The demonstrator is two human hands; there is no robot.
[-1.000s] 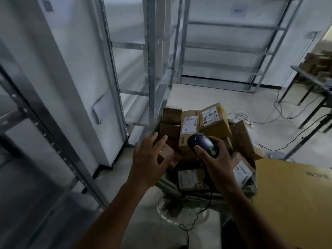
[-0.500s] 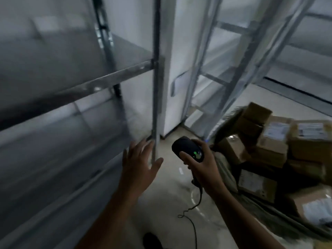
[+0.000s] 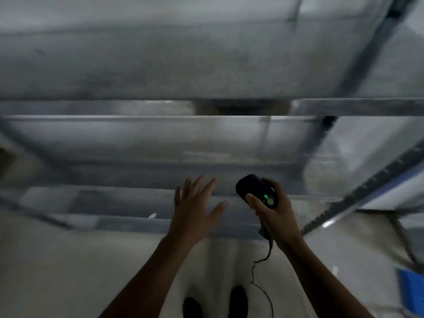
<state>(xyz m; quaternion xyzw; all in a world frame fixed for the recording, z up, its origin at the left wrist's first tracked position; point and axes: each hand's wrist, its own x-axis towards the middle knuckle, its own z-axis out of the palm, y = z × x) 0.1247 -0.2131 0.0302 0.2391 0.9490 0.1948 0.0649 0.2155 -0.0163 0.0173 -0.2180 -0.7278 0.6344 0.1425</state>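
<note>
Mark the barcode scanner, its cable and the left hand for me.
barcode scanner (image 3: 249, 187), head view, black top of its head.
cable (image 3: 270, 249), head view, thick stretch leaving the handle.
left hand (image 3: 195, 212), head view, back of the hand.

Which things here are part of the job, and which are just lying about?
In the job: black scanner, green light on, gripped by the right hand; left hand, open, holding nothing.
Lying about: metal shelving, untouched; blue item at the right edge.

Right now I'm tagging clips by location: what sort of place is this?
Probably a stockroom or warehouse: metal shelving fills the view, and the right hand grips a corded scanner with a green light, above a plain pale floor.
</note>
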